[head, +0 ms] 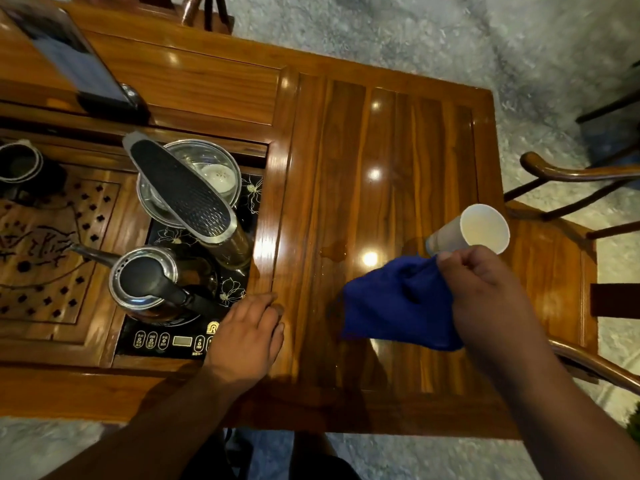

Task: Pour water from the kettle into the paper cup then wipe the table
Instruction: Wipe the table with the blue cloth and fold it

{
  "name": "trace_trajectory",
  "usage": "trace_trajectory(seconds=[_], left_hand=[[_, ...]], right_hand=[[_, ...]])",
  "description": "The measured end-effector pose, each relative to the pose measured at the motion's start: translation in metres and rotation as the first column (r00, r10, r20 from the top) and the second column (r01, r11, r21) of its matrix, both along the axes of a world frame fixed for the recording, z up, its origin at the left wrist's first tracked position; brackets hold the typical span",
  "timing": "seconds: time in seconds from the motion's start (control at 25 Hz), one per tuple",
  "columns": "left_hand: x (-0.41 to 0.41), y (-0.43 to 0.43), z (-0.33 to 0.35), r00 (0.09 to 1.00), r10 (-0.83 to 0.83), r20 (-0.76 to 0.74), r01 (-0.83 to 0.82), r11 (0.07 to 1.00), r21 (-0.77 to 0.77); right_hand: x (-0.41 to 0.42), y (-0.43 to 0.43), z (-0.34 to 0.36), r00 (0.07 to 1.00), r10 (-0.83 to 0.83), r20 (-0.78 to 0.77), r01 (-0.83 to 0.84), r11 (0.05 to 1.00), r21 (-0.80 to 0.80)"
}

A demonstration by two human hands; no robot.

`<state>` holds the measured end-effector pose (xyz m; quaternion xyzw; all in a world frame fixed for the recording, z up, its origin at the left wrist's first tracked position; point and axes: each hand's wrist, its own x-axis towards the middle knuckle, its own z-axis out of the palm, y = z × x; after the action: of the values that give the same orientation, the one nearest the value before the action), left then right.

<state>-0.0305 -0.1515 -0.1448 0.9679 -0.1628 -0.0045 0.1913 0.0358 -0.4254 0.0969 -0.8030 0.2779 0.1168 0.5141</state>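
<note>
The steel kettle [149, 282] with a black handle stands on the black heater panel [166, 341] at the left. A white paper cup [471, 230] holding water stands near the right edge of the glossy wooden table [381, 140]. My right hand [485, 289] grips a blue cloth [398, 303] just in front of the cup; the cloth hangs down onto the tabletop. A small puddle [334, 251] lies left of the cup. My left hand [249, 337] rests flat on the table rim beside the kettle, fingers apart, holding nothing.
A steel water dispenser arm [183, 192] leans over a steel bowl [207, 168] behind the kettle. A carved tea tray [45, 251] and a dark cup [20, 164] sit at far left. A wooden chair [568, 237] stands against the table's right side.
</note>
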Motion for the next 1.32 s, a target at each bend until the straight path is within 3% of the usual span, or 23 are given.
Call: trace_trajectory(seconds=[0.16, 0.28, 0.4, 0.48, 0.72, 0.92, 1.0, 1.12, 1.2, 1.32], left_hand=[[-0.004, 0.0, -0.009, 1.0, 0.01, -0.023, -0.01, 1.0, 0.003], [-0.003, 0.002, -0.011, 0.998, 0.016, -0.053, -0.017, 1.0, -0.024], [-0.004, 0.001, -0.014, 0.998, 0.032, -0.052, -0.035, 0.998, -0.044], [-0.007, 0.001, -0.018, 0.999, 0.033, -0.044, -0.035, 0.998, -0.058], [-0.009, 0.0, -0.023, 1.0, 0.009, -0.013, -0.01, 0.995, -0.096], [-0.005, -0.002, -0.016, 1.0, 0.013, -0.024, -0.015, 0.996, -0.085], [-0.004, -0.002, -0.015, 0.999, 0.012, -0.042, -0.015, 0.997, -0.076], [-0.004, -0.002, -0.014, 0.998, 0.011, -0.067, -0.016, 0.997, -0.072], [-0.004, -0.001, -0.014, 0.997, 0.007, -0.08, -0.012, 0.998, -0.067], [-0.004, -0.001, -0.016, 0.997, 0.006, -0.08, -0.011, 0.998, -0.063]], right_hand=[[0.02, 0.006, -0.009, 0.993, -0.03, 0.114, 0.031, 1.0, -0.006], [0.034, 0.022, -0.063, 0.977, 0.166, 0.133, -0.142, 0.975, -0.173], [0.044, 0.029, -0.145, 0.83, 0.549, -0.095, -0.544, 0.761, -0.353], [0.051, 0.032, -0.177, 0.763, 0.621, -0.179, -0.639, 0.683, -0.353], [0.097, 0.059, -0.191, 0.875, 0.482, -0.041, -0.482, 0.861, -0.161], [0.108, 0.089, -0.184, 0.797, 0.603, 0.026, -0.6, 0.796, -0.08], [0.106, 0.086, -0.188, 0.78, 0.621, 0.078, -0.596, 0.775, -0.211], [0.097, 0.074, -0.205, 0.742, 0.669, 0.032, -0.555, 0.641, -0.53], [0.094, 0.074, -0.217, 0.729, 0.683, -0.046, -0.579, 0.58, -0.573], [0.105, 0.082, -0.225, 0.767, 0.641, -0.016, -0.546, 0.639, -0.542]])
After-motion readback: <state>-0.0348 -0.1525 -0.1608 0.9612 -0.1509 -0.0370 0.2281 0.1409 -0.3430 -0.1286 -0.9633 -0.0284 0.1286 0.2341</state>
